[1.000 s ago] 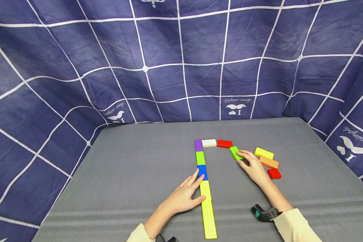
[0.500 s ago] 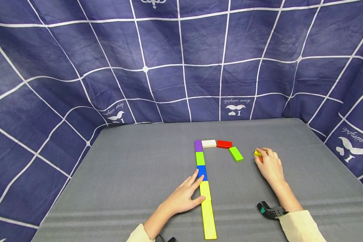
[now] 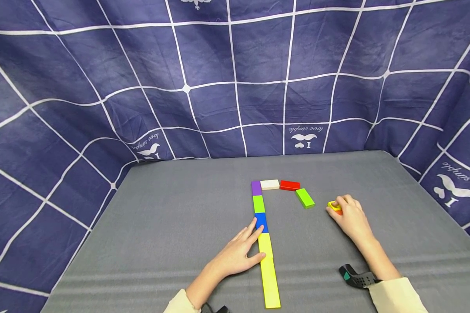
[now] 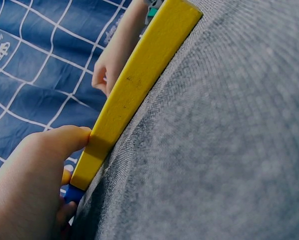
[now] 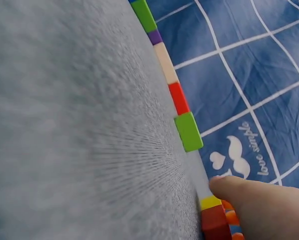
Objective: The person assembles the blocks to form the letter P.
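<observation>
My left hand (image 3: pixel 236 256) lies with spread fingers along a column of blocks. Its fingertips rest on the blue block (image 3: pixel 261 221), and the thumb touches the edge of the yellow blocks (image 3: pixel 266 245); a long yellow block (image 4: pixel 132 100) fills the left wrist view. On the right, my right hand (image 3: pixel 352 219) curls thumb and fingers round a yellow block (image 3: pixel 331 204). An orange-red block (image 5: pixel 215 222) sits against it inside the grasp, mostly hidden by the hand in the head view. A tilted green block (image 3: pixel 305 198) lies left of this hand.
Above the blue block, a green block (image 3: pixel 259 204) and a purple block (image 3: pixel 256 188) continue the column. From the purple one, a white block (image 3: pixel 270 184) and a red block (image 3: pixel 290 185) run right. A blue grid curtain (image 3: pixel 235 104) stands behind the grey table (image 3: pixel 172 208).
My right hand has let go of the green block, moved right to the loose blocks and taken hold there; the yellow block has shifted slightly left and nearer. My left hand stays put.
</observation>
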The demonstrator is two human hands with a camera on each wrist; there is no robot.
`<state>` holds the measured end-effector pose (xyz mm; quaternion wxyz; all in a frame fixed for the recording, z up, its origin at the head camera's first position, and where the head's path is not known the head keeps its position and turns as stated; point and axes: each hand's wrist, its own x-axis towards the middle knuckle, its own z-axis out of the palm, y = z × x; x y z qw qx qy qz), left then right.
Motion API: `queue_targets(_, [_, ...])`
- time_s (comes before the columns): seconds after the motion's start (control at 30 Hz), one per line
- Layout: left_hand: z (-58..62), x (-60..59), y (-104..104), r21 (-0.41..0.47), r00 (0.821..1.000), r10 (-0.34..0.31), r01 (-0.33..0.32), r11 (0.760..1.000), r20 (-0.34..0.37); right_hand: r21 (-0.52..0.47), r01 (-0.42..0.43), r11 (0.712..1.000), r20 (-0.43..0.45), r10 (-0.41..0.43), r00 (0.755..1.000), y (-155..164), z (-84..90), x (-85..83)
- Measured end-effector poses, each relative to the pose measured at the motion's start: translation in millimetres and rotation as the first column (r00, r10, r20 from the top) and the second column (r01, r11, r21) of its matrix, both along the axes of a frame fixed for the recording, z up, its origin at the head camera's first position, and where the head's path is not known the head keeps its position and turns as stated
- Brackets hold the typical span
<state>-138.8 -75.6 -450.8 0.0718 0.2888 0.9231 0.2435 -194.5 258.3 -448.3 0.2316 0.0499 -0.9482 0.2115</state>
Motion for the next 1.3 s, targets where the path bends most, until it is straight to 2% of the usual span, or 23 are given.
queue_targets(0.23, [0.3,-1.5,-1.3,-0.001,1.000,0.000,0.000,1.000,-0.012,0.014,-0.141,0.990,-0.065,0.142,0.988,-3.3,-1.9,10.4])
queue_targets(0.4, [1.5,-2.1,-1.7,0.003,1.000,0.000,0.000,1.000,-0.005,0.009,-0.318,0.948,-0.095,0.317,0.944,-8.4,-6.5,17.4])
queue_targets(0.47, [1.9,-2.5,-1.7,0.003,1.000,0.000,0.000,1.000,-0.003,0.000,-0.383,0.924,-0.076,0.382,0.921,-10.6,-7.7,20.3])
queue_targets(0.57, [2.7,-3.0,-1.8,0.001,1.000,0.002,-0.002,1.000,0.002,-0.032,-0.437,0.899,-0.039,0.436,0.899,-13.3,-7.9,23.5])
queue_targets(0.9, [2.5,-1.8,-0.9,-0.003,1.000,0.008,-0.008,1.000,0.000,-0.037,-0.504,0.863,-0.078,0.500,0.862,-12.4,-11.5,21.8])
queue_targets(1.3, [1.4,0.2,-0.5,0.002,1.000,0.007,-0.007,1.000,0.008,-0.049,-0.484,0.874,-0.042,0.483,0.875,-13.9,-12.6,21.5])
